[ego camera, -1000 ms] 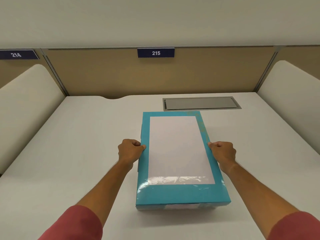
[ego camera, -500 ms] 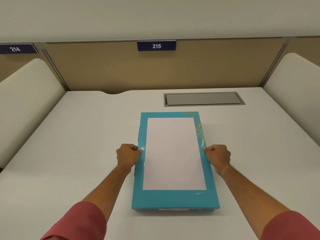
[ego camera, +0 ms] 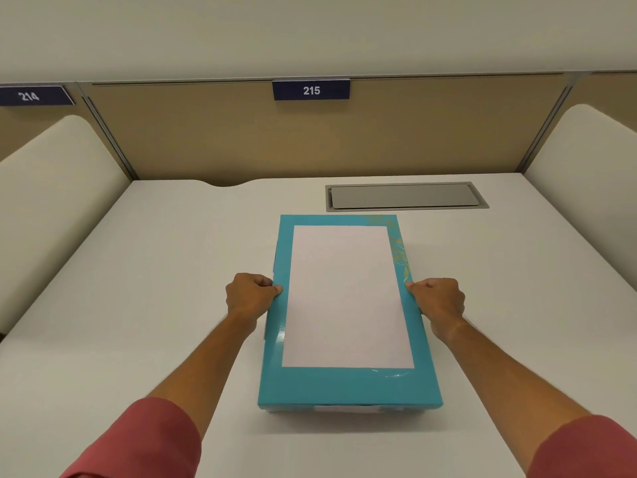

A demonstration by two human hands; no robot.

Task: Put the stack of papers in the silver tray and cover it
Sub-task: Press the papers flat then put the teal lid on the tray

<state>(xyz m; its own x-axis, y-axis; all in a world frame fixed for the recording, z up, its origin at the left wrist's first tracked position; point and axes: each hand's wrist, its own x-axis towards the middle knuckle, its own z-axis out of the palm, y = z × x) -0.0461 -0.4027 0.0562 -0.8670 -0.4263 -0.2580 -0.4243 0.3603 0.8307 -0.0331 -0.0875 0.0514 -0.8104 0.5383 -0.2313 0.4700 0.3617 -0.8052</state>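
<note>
A teal lid point(ego camera: 348, 386) with a clear window lies flat on the white desk point(ego camera: 155, 270), long side pointing away from me. White paper point(ego camera: 346, 294) shows through the window. The silver tray is almost wholly hidden under the lid; only a thin grey strip point(ego camera: 275, 260) peeks out along the lid's left edge. My left hand point(ego camera: 250, 296) grips the lid's left long edge about halfway along. My right hand point(ego camera: 437, 301) grips the right long edge opposite it.
A grey recessed cable hatch point(ego camera: 405, 196) sits in the desk just beyond the lid. A tan partition carries the label 215 point(ego camera: 311, 90). Cream padded dividers stand at the left point(ego camera: 51, 201) and right point(ego camera: 586, 167) sides.
The lid was tilted with its near end raised a second ago; it has come down level and squared up. Both hands have kept their grip on its side edges.
</note>
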